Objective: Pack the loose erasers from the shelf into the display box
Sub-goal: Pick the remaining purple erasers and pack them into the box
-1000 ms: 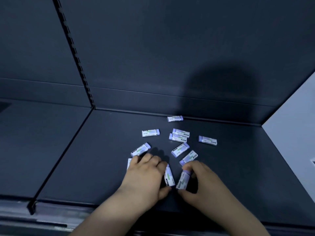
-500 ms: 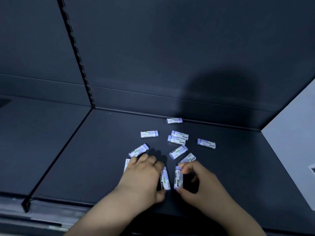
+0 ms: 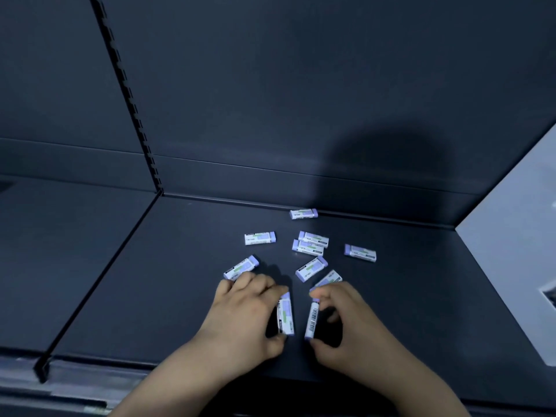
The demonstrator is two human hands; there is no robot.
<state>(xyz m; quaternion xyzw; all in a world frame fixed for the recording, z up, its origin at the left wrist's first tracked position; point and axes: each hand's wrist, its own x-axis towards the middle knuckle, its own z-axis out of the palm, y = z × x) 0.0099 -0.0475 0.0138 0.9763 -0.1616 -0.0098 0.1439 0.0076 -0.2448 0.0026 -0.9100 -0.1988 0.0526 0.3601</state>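
Nearest you, your left hand (image 3: 249, 314) lies knuckles up on the dark shelf (image 3: 180, 281). Its fingers and thumb are curled round the first eraser (image 3: 285, 316), which lies label up and points away from you. Just beside it, your right hand (image 3: 346, 323) pinches the second eraser (image 3: 312, 319) end to end between forefinger and thumb. That one stands on its long edge with the barcode side facing your left hand. The two held pieces are near each other but apart, with a dark gap between them.

A little farther, a half-hidden eraser (image 3: 328, 278) pokes out from behind your right fingertips. A slanted eraser (image 3: 241, 267) lies just beyond your left fingertips; you cannot tell whether they touch it. Between the two, the middle eraser (image 3: 311, 268) also lies at a slant.

Farther still, a pair of erasers (image 3: 310, 243) lies side by side, touching. The left eraser (image 3: 260, 238) and the right eraser (image 3: 360, 252) lie apart on either side of them.

The farthest eraser (image 3: 304, 214) lies near the foot of the back wall (image 3: 301, 100). A slotted upright (image 3: 126, 94) rises at the left, and a pale panel (image 3: 511, 266) closes the right.
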